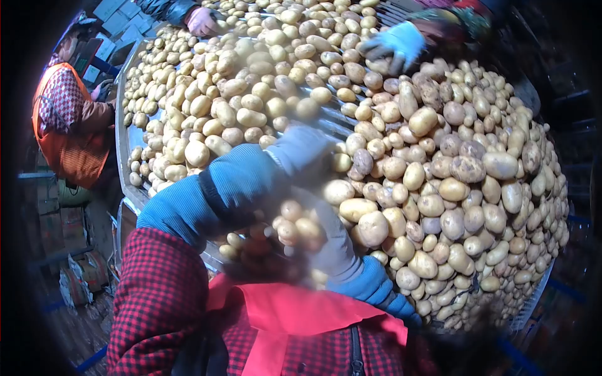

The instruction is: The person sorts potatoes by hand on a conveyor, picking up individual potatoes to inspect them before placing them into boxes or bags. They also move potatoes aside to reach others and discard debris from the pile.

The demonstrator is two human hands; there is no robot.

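Observation:
My left hand (pixel 303 148), in a pale grey glove, reaches over the potatoes in the middle of the sorting table, by a bare stretch of slats. Its fingers are smeared by motion. Closer to my body is my right hand (pixel 329 235), also in a grey glove, its fingers blurred near the left wrist. Right beside it a small blurred cluster of potatoes (pixel 295 222) shows. Loose potatoes (pixel 235 119) lie left of my hands, and a large heap of potatoes (pixel 451 169) rises on the right, some smudged with soil.
The table's metal rim (pixel 123 147) runs along the left. Across the table are another person's pink-gloved hand (pixel 202 22) and a blue-gloved hand (pixel 396 47) over the potatoes. A person in an orange vest (pixel 69 125) stands at the left edge. Bare slats (pixel 332 122) show mid-table.

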